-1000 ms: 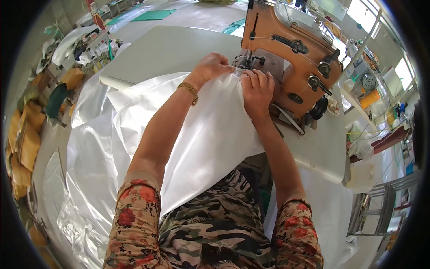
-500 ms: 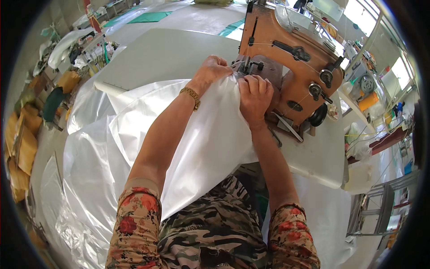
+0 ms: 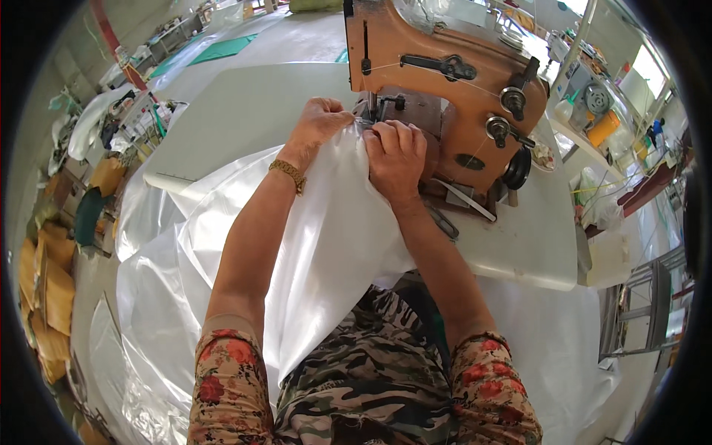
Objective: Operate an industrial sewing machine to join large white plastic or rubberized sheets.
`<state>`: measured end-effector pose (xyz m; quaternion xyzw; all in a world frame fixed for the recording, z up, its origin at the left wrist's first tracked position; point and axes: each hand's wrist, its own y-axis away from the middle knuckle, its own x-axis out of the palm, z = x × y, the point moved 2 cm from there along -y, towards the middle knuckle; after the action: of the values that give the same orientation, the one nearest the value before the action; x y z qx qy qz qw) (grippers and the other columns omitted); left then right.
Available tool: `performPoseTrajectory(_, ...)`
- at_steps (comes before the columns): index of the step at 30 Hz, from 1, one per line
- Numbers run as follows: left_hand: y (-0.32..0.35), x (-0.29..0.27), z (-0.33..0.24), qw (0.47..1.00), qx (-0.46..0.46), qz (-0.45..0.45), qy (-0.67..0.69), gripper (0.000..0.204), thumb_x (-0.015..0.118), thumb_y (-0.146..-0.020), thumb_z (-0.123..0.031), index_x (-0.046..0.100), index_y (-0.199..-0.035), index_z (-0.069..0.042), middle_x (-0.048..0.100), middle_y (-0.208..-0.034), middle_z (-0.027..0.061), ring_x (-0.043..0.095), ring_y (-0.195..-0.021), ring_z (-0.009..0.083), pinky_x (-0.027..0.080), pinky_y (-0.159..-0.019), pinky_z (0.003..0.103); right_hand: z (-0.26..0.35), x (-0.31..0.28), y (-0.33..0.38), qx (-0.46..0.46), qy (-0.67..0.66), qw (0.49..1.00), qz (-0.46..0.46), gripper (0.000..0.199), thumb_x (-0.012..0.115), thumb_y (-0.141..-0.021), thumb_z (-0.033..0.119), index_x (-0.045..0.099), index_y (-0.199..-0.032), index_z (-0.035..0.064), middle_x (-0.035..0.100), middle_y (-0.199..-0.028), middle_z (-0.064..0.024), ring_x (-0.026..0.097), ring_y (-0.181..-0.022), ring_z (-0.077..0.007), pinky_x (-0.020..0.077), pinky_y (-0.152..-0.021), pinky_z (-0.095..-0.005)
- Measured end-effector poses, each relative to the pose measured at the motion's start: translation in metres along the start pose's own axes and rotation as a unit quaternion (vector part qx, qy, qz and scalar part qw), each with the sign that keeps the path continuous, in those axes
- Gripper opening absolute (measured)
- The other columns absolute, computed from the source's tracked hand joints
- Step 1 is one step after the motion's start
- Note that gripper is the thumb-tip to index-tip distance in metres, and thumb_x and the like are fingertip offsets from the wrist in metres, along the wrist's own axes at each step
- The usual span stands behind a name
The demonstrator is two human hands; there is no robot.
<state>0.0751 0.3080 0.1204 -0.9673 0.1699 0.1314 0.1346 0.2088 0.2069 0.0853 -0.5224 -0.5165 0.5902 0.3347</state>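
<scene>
A large sheet of shiny white plastic [image 3: 319, 245] spreads over the table edge and hangs down to the left of my lap. Its gathered edge lies at the presser foot [image 3: 367, 117] of an orange-brown sewing machine [image 3: 456, 93]. My left hand [image 3: 319, 127], below a gold watch [image 3: 288, 176], pinches that edge just left of the foot. Close by on the right, my right hand [image 3: 398, 157] is closed with bent fingers over the sheet's edge. The fingertips of both hands nearly reach the foot, and the stitching spot is partly hidden.
The pale sewing table [image 3: 245, 100] reaches out behind and to the right. A scissors-like dark metal tool [image 3: 441, 221] lies beside the machine base. Brown bundles [image 3: 52, 297] stand on the floor at left. Shelving with a green-tipped bottle [image 3: 565, 110] is at right.
The whole view has shifted, so the machine appears further left. Both hands keep their hold on the sheet at the presser foot.
</scene>
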Motion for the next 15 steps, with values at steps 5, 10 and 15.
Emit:
performPoseTrajectory(5, -0.002, 0.0, -0.001, 1.0, 0.0, 0.003, -0.007, 0.019, 0.067, -0.075, -0.013, 0.06, -0.061, -0.002, 0.05, -0.058, -0.0048, 0.044, -0.053, 0.0042, 0.033, -0.046, 0.024, -0.001, 0.0, 0.0, -0.001, 0.021, 1.0, -0.011, 0.017, 0.062, -0.074, 0.016, 0.06, -0.09, 0.0097, 0.056, -0.098, -0.0029, 0.055, -0.1, -0.0222, 0.041, -0.093, -0.0457)
performPoseTrajectory(10, -0.002, 0.002, -0.001, 1.0, -0.01, -0.003, -0.011, 0.021, 0.069, -0.075, -0.014, 0.059, -0.061, -0.003, 0.049, -0.059, -0.0061, 0.042, -0.054, 0.0032, 0.032, -0.046, 0.023, -0.001, -0.001, 0.001, -0.013, -0.011, 1.0, -0.017, 0.017, 0.063, -0.074, 0.015, 0.06, -0.09, 0.0097, 0.057, -0.098, -0.0024, 0.055, -0.1, -0.0213, 0.0416, -0.091, -0.0439)
performPoseTrajectory(15, 0.016, -0.002, -0.017, 0.972, 0.066, -0.059, -0.216, 0.017, 0.071, -0.079, -0.015, 0.066, -0.083, 0.001, 0.067, -0.076, 0.01, 0.062, -0.071, 0.0204, 0.049, -0.064, 0.032, -0.003, -0.001, 0.003, -0.016, 0.023, 1.0, -0.014, 0.016, 0.063, -0.076, 0.015, 0.06, -0.091, 0.0099, 0.057, -0.099, -0.0023, 0.056, -0.099, -0.021, 0.042, -0.09, -0.0429)
